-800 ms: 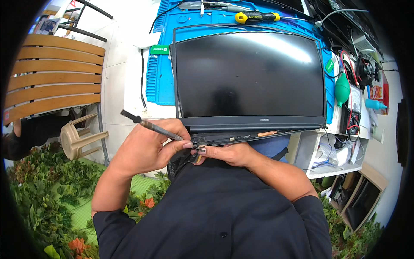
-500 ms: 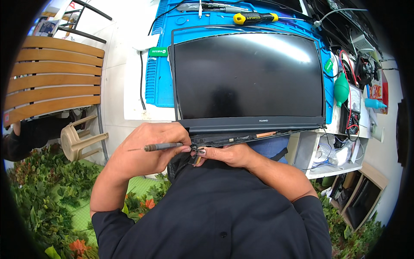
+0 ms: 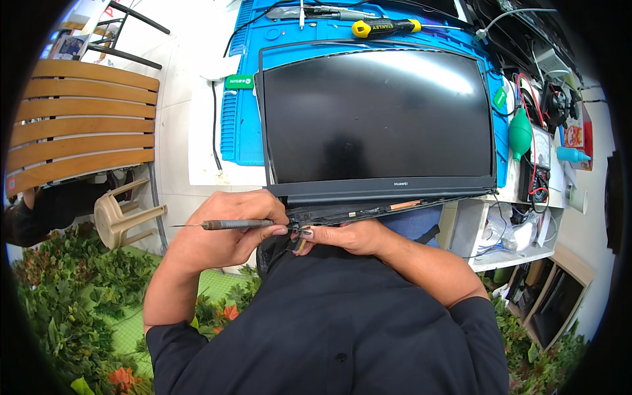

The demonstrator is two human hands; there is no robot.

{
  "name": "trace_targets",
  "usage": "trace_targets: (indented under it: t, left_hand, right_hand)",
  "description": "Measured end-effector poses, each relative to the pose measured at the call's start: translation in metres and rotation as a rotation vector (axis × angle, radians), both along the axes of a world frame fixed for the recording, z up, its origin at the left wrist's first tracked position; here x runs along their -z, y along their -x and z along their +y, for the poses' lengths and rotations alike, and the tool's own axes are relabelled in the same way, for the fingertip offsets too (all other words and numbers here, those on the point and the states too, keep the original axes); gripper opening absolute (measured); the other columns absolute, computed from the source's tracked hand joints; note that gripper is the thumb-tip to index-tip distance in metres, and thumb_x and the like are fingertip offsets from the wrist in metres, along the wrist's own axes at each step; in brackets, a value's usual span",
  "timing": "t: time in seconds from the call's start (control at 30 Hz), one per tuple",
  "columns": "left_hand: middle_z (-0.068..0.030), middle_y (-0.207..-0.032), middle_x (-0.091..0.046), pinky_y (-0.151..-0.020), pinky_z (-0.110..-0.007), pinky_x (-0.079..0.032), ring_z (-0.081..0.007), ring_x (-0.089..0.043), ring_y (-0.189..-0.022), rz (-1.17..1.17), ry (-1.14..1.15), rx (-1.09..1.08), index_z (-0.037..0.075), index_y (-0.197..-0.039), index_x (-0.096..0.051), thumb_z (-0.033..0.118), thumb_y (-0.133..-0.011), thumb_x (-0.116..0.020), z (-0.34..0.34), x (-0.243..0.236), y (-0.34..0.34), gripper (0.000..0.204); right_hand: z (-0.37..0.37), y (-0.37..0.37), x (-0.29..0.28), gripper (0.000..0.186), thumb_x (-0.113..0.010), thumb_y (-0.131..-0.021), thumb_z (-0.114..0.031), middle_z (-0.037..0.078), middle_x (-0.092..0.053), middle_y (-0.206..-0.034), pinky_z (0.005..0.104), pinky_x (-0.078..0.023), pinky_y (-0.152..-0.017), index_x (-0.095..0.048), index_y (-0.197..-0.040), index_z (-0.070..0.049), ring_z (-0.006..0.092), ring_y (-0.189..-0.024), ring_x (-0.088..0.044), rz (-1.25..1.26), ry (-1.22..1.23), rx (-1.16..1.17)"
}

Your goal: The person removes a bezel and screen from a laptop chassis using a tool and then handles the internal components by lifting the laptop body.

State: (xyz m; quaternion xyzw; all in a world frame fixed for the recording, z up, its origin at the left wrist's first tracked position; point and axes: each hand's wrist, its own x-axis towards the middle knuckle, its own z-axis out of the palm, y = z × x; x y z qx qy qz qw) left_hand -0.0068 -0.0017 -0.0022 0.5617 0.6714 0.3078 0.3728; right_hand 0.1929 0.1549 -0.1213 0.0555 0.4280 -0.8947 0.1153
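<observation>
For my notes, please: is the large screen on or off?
The screen appears off: its surface is dark, showing reflections but no image.

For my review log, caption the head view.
Left hand holding pen-shaped tool, right hand touching black assembly, below laptop display.

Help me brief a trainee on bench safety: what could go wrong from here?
The slim grey tool in the left hand might slip and scratch the screen, which lies close by. The tool's thin end sticks out leftward, so it could prick an arm. The long dark strip, with the right hand at its left end, looks slender and might bend if twisted.
</observation>
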Motion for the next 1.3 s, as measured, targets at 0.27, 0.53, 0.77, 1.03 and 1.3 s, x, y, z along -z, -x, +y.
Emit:
trace_targets:
  t: [0.27, 0.53, 0.77, 1.03, 1.3]
  left_hand:
    - [-0.0110, -0.093, -0.075, -0.069, -0.038, -0.057, -0.0298, -0.072, -0.080, -0.034, -0.092, -0.072, 0.003, -0.098, -0.071, 0.002, -0.090, -0.082, -0.008, 0.011, -0.006, 0.013]
    - [-0.0106, -0.092, -0.074, -0.069, -0.038, -0.057, -0.0306, -0.072, -0.079, -0.020, -0.109, -0.076, 0.004, -0.097, -0.071, 0.002, -0.089, -0.082, -0.008, 0.011, -0.008, 0.013]
    - [-0.0107, -0.091, -0.073, -0.067, -0.040, -0.055, -0.0327, -0.071, -0.078, 0.070, -0.025, -0.021, 0.005, -0.094, -0.068, 0.006, -0.091, -0.081, -0.002, 0.001, -0.007, 0.013]
    - [-0.0134, -0.084, -0.070, -0.066, -0.041, -0.051, -0.0340, -0.067, -0.073, -0.035, 0.103, 0.006, 0.003, -0.096, -0.069, 0.006, -0.093, -0.078, 0.007, -0.002, 0.005, 0.010]
    - [-0.0095, -0.086, -0.073, -0.071, -0.035, -0.053, -0.0201, -0.068, -0.078, -0.195, 0.146, -0.148, 0.002, -0.095, -0.071, 0.013, -0.098, -0.079, 0.004, 0.004, 0.001, 0.014]
  right_hand:
    - [0.000, -0.001, -0.002, 0.030, -0.066, -0.111, -0.021, 0.017, -0.079, -0.109, 0.0364, -0.065, -0.091, -0.072, -0.123, 0.005, 0.0240, -0.101, -0.079, -0.026, 0.028, 0.001]
    - [-0.001, 0.000, 0.000, 0.028, -0.066, -0.111, -0.019, 0.018, -0.078, -0.110, 0.0371, -0.065, -0.091, -0.072, -0.125, 0.005, 0.0250, -0.102, -0.078, -0.019, 0.072, 0.005]
    - [-0.004, 0.000, 0.003, 0.027, -0.067, -0.110, -0.017, 0.018, -0.078, -0.108, 0.0370, -0.066, -0.090, -0.072, -0.124, 0.005, 0.0255, -0.100, -0.079, 0.002, 0.068, 0.054]
    - [-0.002, 0.000, -0.001, 0.027, -0.068, -0.109, -0.017, 0.017, -0.079, -0.107, 0.0369, -0.066, -0.090, -0.071, -0.124, 0.005, 0.0249, -0.100, -0.079, -0.024, 0.063, 0.054]
    - [0.000, 0.001, -0.003, 0.023, -0.067, -0.109, -0.015, 0.016, -0.079, -0.106, 0.0361, -0.066, -0.089, -0.071, -0.123, 0.004, 0.0237, -0.098, -0.079, 0.003, 0.006, 0.042]
